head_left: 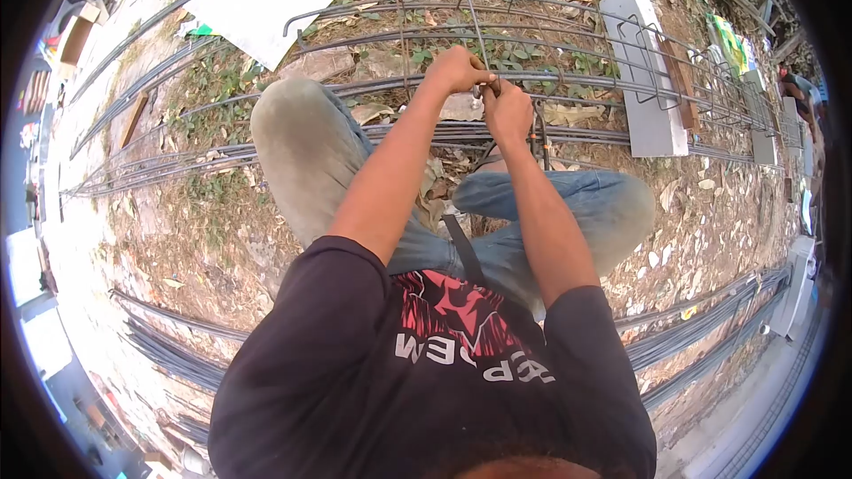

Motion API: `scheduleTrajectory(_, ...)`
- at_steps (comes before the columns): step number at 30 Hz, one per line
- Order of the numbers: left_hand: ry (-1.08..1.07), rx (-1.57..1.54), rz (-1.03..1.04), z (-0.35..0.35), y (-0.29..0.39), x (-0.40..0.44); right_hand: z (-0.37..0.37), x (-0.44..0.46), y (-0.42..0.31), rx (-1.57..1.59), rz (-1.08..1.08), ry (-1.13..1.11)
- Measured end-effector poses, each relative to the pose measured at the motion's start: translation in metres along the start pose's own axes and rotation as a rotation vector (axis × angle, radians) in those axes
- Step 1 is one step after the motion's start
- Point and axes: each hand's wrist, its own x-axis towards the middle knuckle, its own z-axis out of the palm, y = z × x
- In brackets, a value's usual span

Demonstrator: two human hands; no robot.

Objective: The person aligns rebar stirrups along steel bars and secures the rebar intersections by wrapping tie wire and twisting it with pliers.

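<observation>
My left hand (pixel 457 69) is closed, its fingertips pinched where a thin steel stirrup (pixel 475 22) meets a long reinforcing bar (pixel 568 78). Just beside it, my right hand (pixel 508 113) is also closed, its thumb and fingers pressed together at the same crossing. A small dark piece shows between the two hands, too small to name. The bars and stirrups form a long cage lying across in front of me. Another stirrup (pixel 402 35) stands to the left of my hands.
A grey block (pixel 643 71) supports the cage at right, with a brown wood piece (pixel 676 80) against it. A white sheet (pixel 266 4) lies at upper left. Bundled bars (pixel 710 328) lie behind me on both sides. Leaves and weeds cover the ground. Another person (pixel 799 93) is at far right.
</observation>
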Motion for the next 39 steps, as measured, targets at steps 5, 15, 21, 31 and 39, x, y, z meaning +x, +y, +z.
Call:
scheduleTrajectory(5,-0.022,0.068,-0.012,-0.005,0.007,-0.003,0.004,-0.002,0.004,-0.014,-0.042,0.025)
scheduleTrajectory(15,-0.037,-0.051,0.069,-0.003,-0.007,0.005,0.004,-0.006,0.004,-0.127,-0.096,0.046)
scheduleTrajectory(21,-0.049,-0.227,-0.043,-0.011,0.001,-0.003,-0.003,-0.005,0.004,-0.075,-0.024,-0.033)
scheduleTrajectory(31,-0.021,-0.037,0.014,0.001,-0.006,0.008,-0.065,-0.044,0.006,0.08,-0.033,0.041)
scheduleTrajectory(39,0.065,-0.505,-0.002,-0.047,0.068,-0.033,-0.08,-0.046,-0.007,0.555,-0.174,-0.066)
